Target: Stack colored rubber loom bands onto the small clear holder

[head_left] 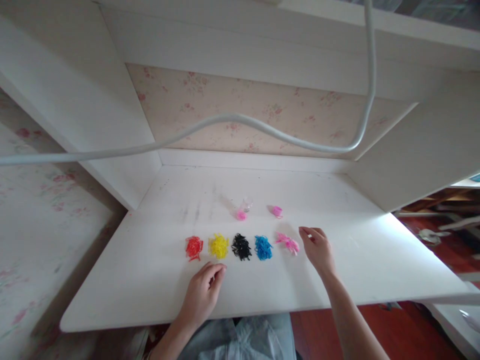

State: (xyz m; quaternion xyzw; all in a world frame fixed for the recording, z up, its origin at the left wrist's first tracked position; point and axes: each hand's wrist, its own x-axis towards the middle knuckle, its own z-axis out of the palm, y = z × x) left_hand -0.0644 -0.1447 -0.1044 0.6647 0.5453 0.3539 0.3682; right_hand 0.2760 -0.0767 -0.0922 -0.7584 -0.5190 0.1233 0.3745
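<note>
Found left hand [202, 290] with thumb and fingers together, contents undeterminable; beyond, in row on white desk [123, 280], red pile [194, 247], yellow pile [218, 246], black pile [241, 247], blue pile [263, 248] and pink pile [288, 243], with right hand [318, 251] likewise pinched just beside; farther, pink clump [241, 215] near clear object [246, 203], second clump [277, 211] apart.

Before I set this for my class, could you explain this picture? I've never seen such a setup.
There is no machine: these are a person's two bare hands, seen by a camera worn on the head, looking forward and down. On the white table lie, left to right, a red pile, yellow pile, black pile, blue pile and pink pile. Farther back are a pink clump beside a small clear object, and a second pink clump. The left hand is nearest the yellow pile, the right hand nearest the pink pile. I cannot tell whether either holds anything.
</note>
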